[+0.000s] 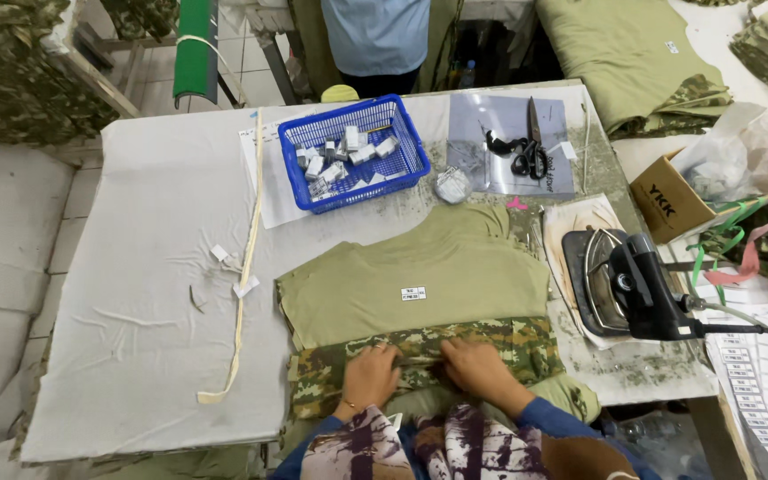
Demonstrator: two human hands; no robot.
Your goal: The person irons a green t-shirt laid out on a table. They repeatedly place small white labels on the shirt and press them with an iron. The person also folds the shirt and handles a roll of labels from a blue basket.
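Grey-covered bench (135,293): I see left hand (368,378), right hand (477,369) side by side, fingers pressed flat on camouflage hem (508,342) below olive shirt (411,267); iron (620,284) right of shirt.

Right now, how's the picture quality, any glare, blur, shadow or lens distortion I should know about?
Head view: even overhead light, with only soft shadows under the blue basket and the iron. The wide lens bows the table edge and the floor. The left hand, right hand and camouflage fabric look sharp, with slight softness toward the corners. No strong glare.
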